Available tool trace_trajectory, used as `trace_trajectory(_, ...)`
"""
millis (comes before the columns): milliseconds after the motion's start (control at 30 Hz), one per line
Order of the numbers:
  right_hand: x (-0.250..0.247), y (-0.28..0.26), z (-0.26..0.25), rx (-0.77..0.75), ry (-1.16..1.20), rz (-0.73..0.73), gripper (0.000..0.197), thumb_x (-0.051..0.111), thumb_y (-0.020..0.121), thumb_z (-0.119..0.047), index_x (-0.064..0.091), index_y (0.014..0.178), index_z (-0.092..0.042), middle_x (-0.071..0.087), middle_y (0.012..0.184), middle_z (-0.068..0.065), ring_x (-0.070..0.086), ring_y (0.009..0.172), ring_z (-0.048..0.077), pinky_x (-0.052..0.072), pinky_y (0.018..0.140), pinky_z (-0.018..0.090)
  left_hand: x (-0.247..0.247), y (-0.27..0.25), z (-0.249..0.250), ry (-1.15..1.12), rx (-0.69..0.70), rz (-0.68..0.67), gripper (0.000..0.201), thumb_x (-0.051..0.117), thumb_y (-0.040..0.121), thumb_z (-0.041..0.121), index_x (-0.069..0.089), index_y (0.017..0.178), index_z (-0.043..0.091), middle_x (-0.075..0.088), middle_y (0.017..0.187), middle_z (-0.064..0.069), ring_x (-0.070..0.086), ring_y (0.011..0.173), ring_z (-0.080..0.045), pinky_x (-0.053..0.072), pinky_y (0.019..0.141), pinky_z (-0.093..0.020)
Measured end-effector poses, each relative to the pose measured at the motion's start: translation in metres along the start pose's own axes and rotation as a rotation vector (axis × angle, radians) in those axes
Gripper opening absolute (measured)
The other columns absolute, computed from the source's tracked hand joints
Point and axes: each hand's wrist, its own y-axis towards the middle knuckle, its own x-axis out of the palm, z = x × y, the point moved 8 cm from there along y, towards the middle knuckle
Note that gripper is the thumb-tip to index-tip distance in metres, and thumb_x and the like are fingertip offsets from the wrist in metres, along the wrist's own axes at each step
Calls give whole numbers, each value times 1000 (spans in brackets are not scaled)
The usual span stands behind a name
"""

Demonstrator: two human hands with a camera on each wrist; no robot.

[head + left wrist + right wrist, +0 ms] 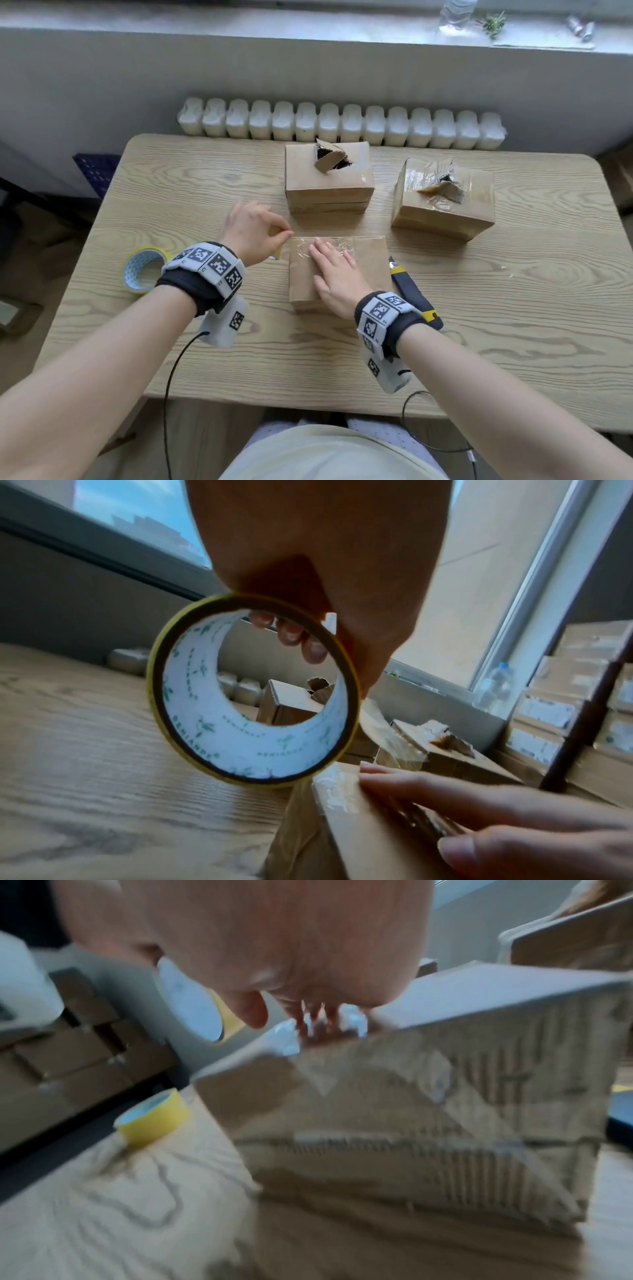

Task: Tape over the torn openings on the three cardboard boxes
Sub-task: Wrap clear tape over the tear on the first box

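Observation:
The near cardboard box (370, 260) stands in front of me with crinkled clear tape (329, 245) along its far top edge. My right hand (337, 274) lies flat on its top, fingers (445, 796) straight and pressing the tape. My left hand (253, 228) is at the box's far left corner and grips a yellow-edged tape roll (212, 723), mostly hidden under the hand in the head view. A clear strip runs from the roll to the box. Two more boxes stand behind, the middle one (329, 181) and the right one (445, 205), each with a torn flap sticking up.
A second tape roll (142, 270) lies on the wooden table (205, 171) at the left. A dark utility knife (411, 294) with yellow trim lies just right of the near box. A white radiator (342, 123) runs behind the table. Shelves of stacked boxes (582, 696) stand at the right.

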Motion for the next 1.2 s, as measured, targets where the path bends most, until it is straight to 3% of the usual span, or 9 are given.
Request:
trace_trajectory(133, -43, 10, -2, 119, 401, 130, 32, 47, 96, -34, 64, 115, -14, 64, 121, 4, 54, 115, 19, 38, 104, 39, 1, -11, -5, -259, -85, -76, 19, 55, 87, 27, 72, 95, 30, 65, 97, 6, 52, 97, -13, 36, 82, -25)
trace_trajectory(233, -62, 9, -11, 159, 717, 216, 30, 66, 85, -39, 71, 100, -13, 71, 95, 0, 64, 91, 13, 52, 84, 31, 3, -18, 0, -482, -88, -148, 22, 54, 84, 24, 72, 95, 27, 66, 100, 5, 55, 99, -12, 42, 85, -27)
trace_trajectory(367, -75, 3, -13, 191, 837, 295, 8, 74, 81, -18, 72, 85, -11, 70, 75, 5, 64, 67, 10, 56, 72, 31, -3, -22, 11, -631, -50, -116, 22, 55, 89, 18, 72, 101, 25, 68, 96, 6, 59, 93, -11, 46, 84, -25)
trace_trajectory(533, -91, -9, -8, 197, 966, 346, 4, 71, 82, -8, 70, 78, -8, 68, 73, 10, 64, 67, 16, 56, 76, 32, -1, -29, 20, -707, -3, -193, 42, 59, 79, 31, 57, 120, 23, 62, 91, 3, 56, 75, -9, 42, 62, -15)
trace_trajectory(667, -98, -20, -6, 191, 988, 315, 7, 68, 84, -5, 69, 86, 2, 66, 71, 11, 61, 62, 15, 56, 67, 25, 8, -37, 18, -747, -4, -345, 48, 59, 60, 42, 60, 83, 0, 52, 72, -5, 48, 64, -15, 38, 60, -27)
trace_trajectory(800, -98, -35, 3, 211, 1014, 284, 11, 68, 83, -4, 69, 89, 5, 67, 71, 12, 64, 60, 12, 57, 64, 21, 12, -40, 11, -644, -3, -374, 28, 63, 83, 36, 61, 73, 10, 55, 65, -1, 51, 59, -13, 41, 56, -26)
trace_trajectory(933, -94, -45, 19, 251, 1025, 315, 10, 70, 82, -6, 70, 87, 3, 68, 71, 10, 65, 62, 13, 58, 65, 23, 23, -38, 3, -683, -54, -320, 34, 69, 83, 35, 57, 58, 15, 49, 52, 5, 44, 46, -6, 34, 49, -21)
trace_trajectory(1033, -86, -48, 30, 301, 1034, 345, 8, 72, 80, -7, 71, 84, 1, 69, 70, 10, 65, 61, 15, 59, 66, 26, 30, -42, -1, -789, -44, -336, 41, 68, 78, 40, 49, 56, 12, 38, 54, 3, 35, 49, -8, 25, 51, -22)
trace_trajectory(1200, -78, -50, 38, 352, 1083, 346, 6, 73, 79, -5, 71, 81, 0, 68, 68, 11, 65, 57, 12, 58, 63, 24, 46, -43, -33, -715, -170, -324, 41, 74, 76, 40, 64, 75, 0, 53, 59, -5, 49, 49, -15, 38, 42, -25)
